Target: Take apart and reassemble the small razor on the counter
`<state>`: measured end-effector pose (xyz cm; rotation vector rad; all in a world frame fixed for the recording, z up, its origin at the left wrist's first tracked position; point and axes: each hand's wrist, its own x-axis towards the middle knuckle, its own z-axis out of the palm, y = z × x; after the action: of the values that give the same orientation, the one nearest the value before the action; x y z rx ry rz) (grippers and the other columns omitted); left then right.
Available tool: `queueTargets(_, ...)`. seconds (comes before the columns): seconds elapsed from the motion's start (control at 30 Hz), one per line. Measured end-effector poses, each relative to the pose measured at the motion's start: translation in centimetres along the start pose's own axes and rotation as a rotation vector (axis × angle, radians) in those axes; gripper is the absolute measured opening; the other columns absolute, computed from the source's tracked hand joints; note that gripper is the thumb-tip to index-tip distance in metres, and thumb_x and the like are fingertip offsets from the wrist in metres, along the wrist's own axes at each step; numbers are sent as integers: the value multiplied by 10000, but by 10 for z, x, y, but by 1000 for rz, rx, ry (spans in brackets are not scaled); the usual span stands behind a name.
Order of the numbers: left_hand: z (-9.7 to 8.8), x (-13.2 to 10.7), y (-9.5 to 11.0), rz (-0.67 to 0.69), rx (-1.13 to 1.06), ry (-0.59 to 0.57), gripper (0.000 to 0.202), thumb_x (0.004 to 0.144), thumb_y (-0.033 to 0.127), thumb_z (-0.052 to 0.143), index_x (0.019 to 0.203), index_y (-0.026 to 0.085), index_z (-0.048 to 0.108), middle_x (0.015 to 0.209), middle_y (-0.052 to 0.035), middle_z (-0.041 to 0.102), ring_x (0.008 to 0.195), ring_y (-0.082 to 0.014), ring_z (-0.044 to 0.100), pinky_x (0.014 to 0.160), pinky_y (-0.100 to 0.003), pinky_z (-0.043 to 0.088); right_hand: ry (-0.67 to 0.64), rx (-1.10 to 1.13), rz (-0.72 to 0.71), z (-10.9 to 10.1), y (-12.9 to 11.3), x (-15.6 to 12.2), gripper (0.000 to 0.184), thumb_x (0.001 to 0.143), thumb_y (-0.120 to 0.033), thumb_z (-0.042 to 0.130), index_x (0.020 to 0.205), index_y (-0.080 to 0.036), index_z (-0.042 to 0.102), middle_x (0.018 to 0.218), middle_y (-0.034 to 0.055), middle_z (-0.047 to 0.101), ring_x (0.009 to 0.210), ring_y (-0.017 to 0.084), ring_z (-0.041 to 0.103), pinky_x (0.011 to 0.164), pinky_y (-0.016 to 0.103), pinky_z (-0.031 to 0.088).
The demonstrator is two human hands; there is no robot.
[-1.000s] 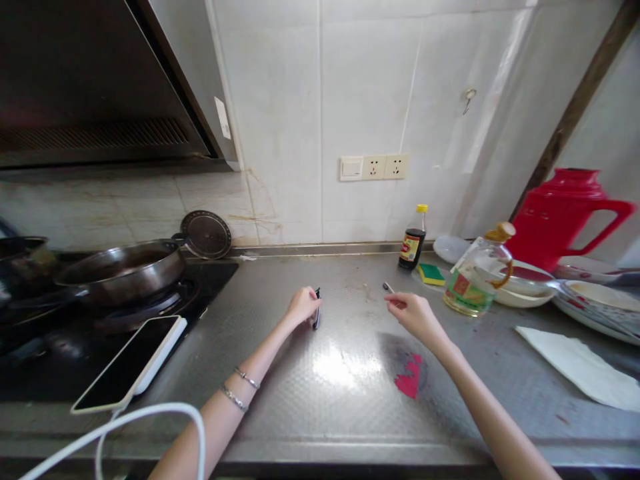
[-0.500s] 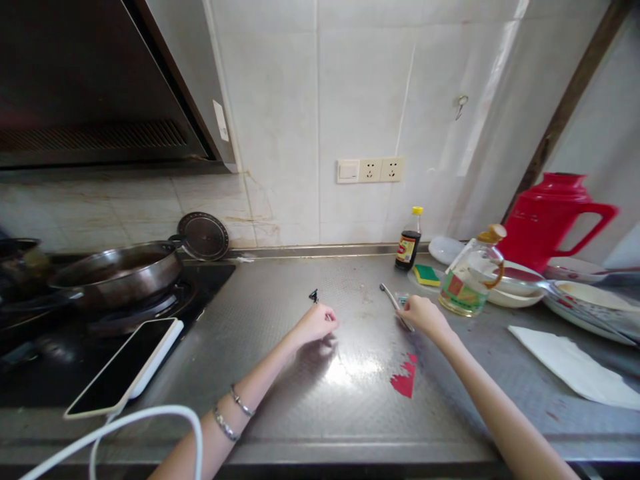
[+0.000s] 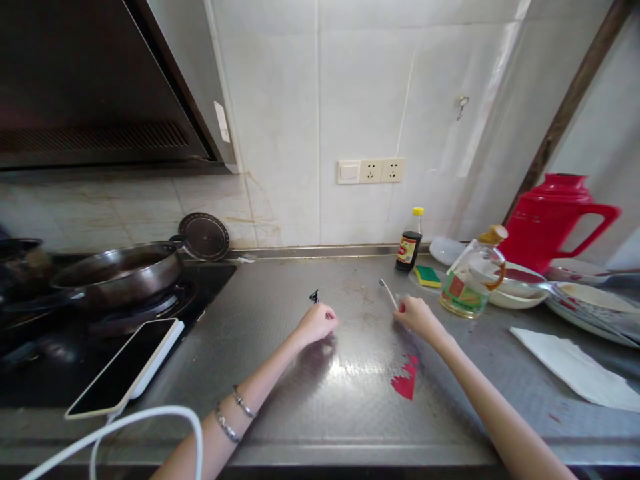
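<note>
On the steel counter (image 3: 280,400), my left hand (image 3: 317,325) has its fingers closed around a slim thing with a small black, bent head (image 3: 314,296). The head sticks out past the knuckles; the rest is hidden in the fist, so its kind is unclear. My right hand (image 3: 414,315) pinches a white toothbrush (image 3: 389,293) with dark bristles. Its bristle end points away toward the wall, and its other end is hidden by the hand. A torn red patch (image 3: 406,377) lies on the counter between my forearms.
A sponge (image 3: 427,277), a soy sauce bottle (image 3: 409,240), a glass oil jug (image 3: 467,283) and a red thermos (image 3: 547,223) stand right. A white cloth (image 3: 570,367) lies nearer. Left are a pan (image 3: 120,273) on the stove and a phone (image 3: 125,367) with a white cable (image 3: 145,411).
My right hand has drawn the toothbrush more into its grip; the end that showed below the fingers is now hidden. My left hand stays nearly still.
</note>
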<state>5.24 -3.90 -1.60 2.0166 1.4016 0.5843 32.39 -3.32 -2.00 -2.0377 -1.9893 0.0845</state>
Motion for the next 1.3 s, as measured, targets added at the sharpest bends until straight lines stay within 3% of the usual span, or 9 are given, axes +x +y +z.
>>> queueTargets(0.23, 5, 14, 22, -42, -146, 64, 225, 760, 243, 503, 710, 93, 664, 565, -25, 603, 387, -64, 434, 411, -186, 320, 142, 86, -94, -5, -61, -31, 199, 756, -228, 481, 641, -138, 617, 623, 91, 652, 605, 170, 600, 522, 231, 296)
queueTargets(0.37, 6, 23, 31, -29, -134, 109, 292, 770, 330, 520, 650, 102, 657, 502, -7, 567, 379, -69, 431, 413, -192, 312, 136, 29, -133, -8, -100, -51, 191, 786, -214, 469, 693, -143, 619, 641, 96, 659, 606, 176, 621, 508, 234, 275)
queueTargets(0.5, 4, 30, 34, 18, -62, 147, 374, 762, 426, 521, 620, 109, 659, 472, -1, 545, 412, -81, 434, 448, -203, 311, 104, -10, -179, -10, -121, -63, 191, 819, -185, 447, 745, -133, 615, 720, 122, 674, 654, 186, 643, 519, 230, 298)
queueTargets(0.67, 3, 34, 32, 76, 134, 212, 319, 730, 321, 533, 521, 101, 630, 448, -1, 506, 461, -81, 409, 473, -211, 267, 77, -70, -187, -7, -130, -64, 197, 846, -172, 425, 805, -126, 612, 771, 126, 679, 703, 209, 661, 528, 228, 333)
queueTargets(0.8, 1, 42, 30, 31, 285, 187, 250, 683, 243, 540, 502, 91, 623, 444, -4, 489, 460, -77, 408, 466, -216, 247, 55, -112, -239, -3, -135, -64, 233, 874, -167, 389, 836, -118, 613, 802, 141, 679, 725, 220, 666, 549, 232, 372)
queueTargets(1.0, -6, 59, 19, -85, 384, 137, 164, 675, 234, 568, 638, 107, 665, 568, -57, 599, 625, -149, 579, 529, -199, 357, 51, -88, -250, -9, -135, -66, 331, 907, -351, 381, 840, -127, 615, 801, 148, 681, 734, 229, 666, 577, 244, 404)
queueTargets(1.3, 0, 78, 0, -102, 435, 67, 113, 640, 172, 619, 727, 113, 661, 770, -138, 670, 782, -227, 646, 647, -241, 461, 81, -72, -182, -11, -116, -55, 339, 901, -321, 372, 796, -136, 635, 758, 141, 682, 715, 210, 661, 572, 229, 377)
